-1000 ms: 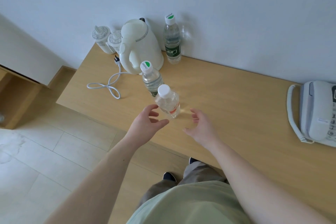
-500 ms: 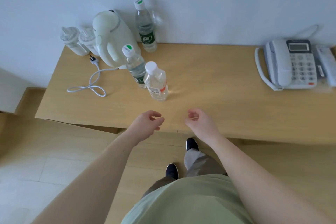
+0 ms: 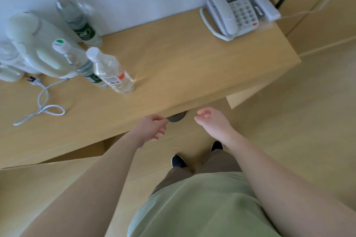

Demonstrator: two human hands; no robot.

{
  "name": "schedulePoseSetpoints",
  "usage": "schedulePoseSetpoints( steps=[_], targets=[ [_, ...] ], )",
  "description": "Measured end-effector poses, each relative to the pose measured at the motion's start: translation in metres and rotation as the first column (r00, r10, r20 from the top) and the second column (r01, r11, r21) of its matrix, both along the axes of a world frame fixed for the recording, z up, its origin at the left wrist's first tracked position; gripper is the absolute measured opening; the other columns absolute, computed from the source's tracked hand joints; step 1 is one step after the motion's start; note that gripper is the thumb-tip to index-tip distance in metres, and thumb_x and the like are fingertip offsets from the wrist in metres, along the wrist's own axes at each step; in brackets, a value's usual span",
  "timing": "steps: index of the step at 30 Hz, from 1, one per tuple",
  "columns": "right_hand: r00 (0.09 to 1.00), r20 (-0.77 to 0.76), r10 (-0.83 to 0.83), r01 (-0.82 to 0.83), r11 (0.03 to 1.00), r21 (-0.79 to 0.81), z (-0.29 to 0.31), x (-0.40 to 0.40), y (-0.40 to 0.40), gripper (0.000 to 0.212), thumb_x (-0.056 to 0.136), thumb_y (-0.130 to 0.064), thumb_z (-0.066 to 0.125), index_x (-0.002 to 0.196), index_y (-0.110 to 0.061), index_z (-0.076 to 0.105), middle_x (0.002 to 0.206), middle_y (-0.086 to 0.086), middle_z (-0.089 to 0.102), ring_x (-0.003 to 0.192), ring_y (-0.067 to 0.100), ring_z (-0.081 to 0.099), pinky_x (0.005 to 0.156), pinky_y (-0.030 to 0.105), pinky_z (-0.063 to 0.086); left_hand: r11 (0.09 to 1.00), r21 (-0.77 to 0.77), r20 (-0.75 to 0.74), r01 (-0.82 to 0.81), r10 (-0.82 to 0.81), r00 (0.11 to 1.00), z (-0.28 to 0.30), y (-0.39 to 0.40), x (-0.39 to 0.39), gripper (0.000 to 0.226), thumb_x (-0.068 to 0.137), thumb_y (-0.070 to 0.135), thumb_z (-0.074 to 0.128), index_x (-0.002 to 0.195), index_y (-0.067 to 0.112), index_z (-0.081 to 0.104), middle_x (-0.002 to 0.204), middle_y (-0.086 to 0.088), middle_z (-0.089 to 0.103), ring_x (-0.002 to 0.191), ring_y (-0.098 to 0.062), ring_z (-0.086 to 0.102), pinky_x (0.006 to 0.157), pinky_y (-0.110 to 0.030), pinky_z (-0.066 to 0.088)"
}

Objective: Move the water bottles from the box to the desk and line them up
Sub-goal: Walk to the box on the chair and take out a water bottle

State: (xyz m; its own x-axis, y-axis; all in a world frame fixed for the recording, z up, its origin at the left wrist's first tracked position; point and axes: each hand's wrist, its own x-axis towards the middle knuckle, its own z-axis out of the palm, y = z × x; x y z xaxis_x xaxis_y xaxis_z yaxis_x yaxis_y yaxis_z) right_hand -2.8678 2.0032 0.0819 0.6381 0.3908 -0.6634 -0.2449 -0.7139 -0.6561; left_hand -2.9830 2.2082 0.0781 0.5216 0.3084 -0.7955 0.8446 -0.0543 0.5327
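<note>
Wooden desk carries three bottles in a row running out from the wall, just beside the kettle. Left hand and right hand hang off the desk's front edge, fingers loosely curled, holding nothing.

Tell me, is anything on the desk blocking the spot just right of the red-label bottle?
Nothing visible does. Right of the red-label bottle the desk is bare wood up to the phone at the far corner.
</note>
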Motion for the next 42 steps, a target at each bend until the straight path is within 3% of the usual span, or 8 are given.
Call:
schedulePoseSetpoints(
  steps=[4, 8, 14, 19, 26, 29, 39, 42],
  targets=[
    [0.997, -0.037, -0.070, 0.069, 0.997, -0.035, -0.002, 0.003, -0.040, 0.043, 0.092, -0.035, 0.056, 0.133, -0.024, 0.055, 0.123, -0.001, 0.063, 0.098, 0.010, 0.062, 0.073, 0.023, 0.045, 0.993, -0.005, -0.015, 0.119, -0.119, 0.993, -0.002, -0.031, 0.027, 0.022, 0.102, 0.035, 0.057, 0.116, 0.019, 0.061, 0.108, -0.006, 0.071, 0.102, -0.021, 0.070, 0.093, -0.041, 0.059],
    [0.989, -0.057, -0.134, 0.130, 0.990, -0.060, -0.002, 0.014, -0.084, 0.047, 0.094, -0.032, 0.055, 0.139, -0.018, 0.053, 0.116, 0.000, 0.066, 0.090, 0.010, 0.062, 0.068, 0.024, 0.043, 0.962, 0.009, -0.016, 0.272, -0.272, 0.962, -0.002, -0.071, 0.062, 0.026, 0.102, 0.033, 0.055, 0.122, 0.017, 0.060, 0.110, -0.006, 0.069, 0.102, -0.020, 0.069, 0.094, -0.042, 0.058],
    [0.965, -0.090, -0.248, 0.240, 0.966, -0.094, -0.005, 0.040, -0.167, 0.038, 0.094, -0.033, 0.060, 0.129, -0.018, 0.059, 0.113, 0.002, 0.066, 0.102, 0.018, 0.062, 0.082, 0.029, 0.047, 0.836, 0.099, -0.033, 0.539, -0.539, 0.842, -0.005, -0.148, 0.114, 0.031, 0.099, 0.036, 0.054, 0.124, 0.019, 0.060, 0.104, 0.001, 0.070, 0.096, -0.014, 0.069, 0.091, -0.040, 0.058],
    [0.935, -0.072, -0.347, 0.342, 0.937, -0.072, -0.010, 0.070, -0.241, 0.026, 0.094, -0.032, 0.059, 0.117, -0.020, 0.063, 0.101, -0.002, 0.067, 0.087, 0.013, 0.060, 0.074, 0.027, 0.048, 0.769, 0.108, -0.042, 0.630, -0.630, 0.776, 0.001, -0.225, 0.163, 0.036, 0.099, 0.040, 0.054, 0.129, 0.021, 0.059, 0.104, 0.003, 0.070, 0.096, -0.010, 0.068, 0.098, -0.044, 0.055],
    [0.878, -0.107, -0.466, 0.465, 0.884, -0.037, -0.024, 0.103, -0.334, 0.035, 0.088, -0.035, 0.065, 0.119, -0.020, 0.064, 0.106, -0.005, 0.067, 0.100, 0.016, 0.065, 0.085, 0.031, 0.053, 0.682, 0.119, -0.072, 0.722, -0.719, 0.691, 0.004, -0.320, 0.229, 0.035, 0.100, 0.037, 0.054, 0.129, 0.017, 0.059, 0.109, -0.004, 0.069, 0.102, -0.017, 0.067, 0.096, -0.042, 0.055],
    [0.857, -0.114, -0.502, 0.504, 0.864, -0.019, -0.024, 0.110, -0.361, 0.034, 0.089, -0.036, 0.066, 0.119, -0.020, 0.064, 0.107, -0.004, 0.066, 0.101, 0.016, 0.065, 0.082, 0.029, 0.051, 0.663, 0.096, -0.078, 0.743, -0.739, 0.669, 0.006, -0.356, 0.250, 0.034, 0.101, 0.034, 0.054, 0.129, 0.015, 0.059, 0.112, -0.005, 0.068, 0.103, -0.018, 0.066, 0.092, -0.039, 0.054],
    [0.693, -0.108, -0.712, 0.713, 0.700, -0.039, -0.029, 0.147, -0.452, 0.029, 0.092, -0.035, 0.063, 0.117, -0.021, 0.060, 0.101, -0.004, 0.065, 0.085, 0.012, 0.059, 0.068, 0.025, 0.045, 0.474, 0.074, -0.081, 0.878, -0.874, 0.479, -0.002, -0.457, 0.344, 0.035, 0.101, 0.035, 0.057, 0.132, 0.018, 0.057, 0.111, 0.000, 0.066, 0.099, -0.013, 0.066, 0.087, -0.034, 0.056],
    [0.649, -0.105, -0.753, 0.752, 0.657, -0.059, -0.031, 0.169, -0.477, 0.034, 0.093, -0.035, 0.062, 0.123, -0.020, 0.060, 0.103, -0.003, 0.065, 0.091, 0.013, 0.060, 0.073, 0.026, 0.046, 0.433, 0.061, -0.062, 0.899, -0.898, 0.436, -0.008, -0.482, 0.383, 0.034, 0.101, 0.035, 0.058, 0.131, 0.019, 0.057, 0.111, 0.000, 0.067, 0.100, -0.014, 0.066, 0.086, -0.034, 0.057]
  ],
)
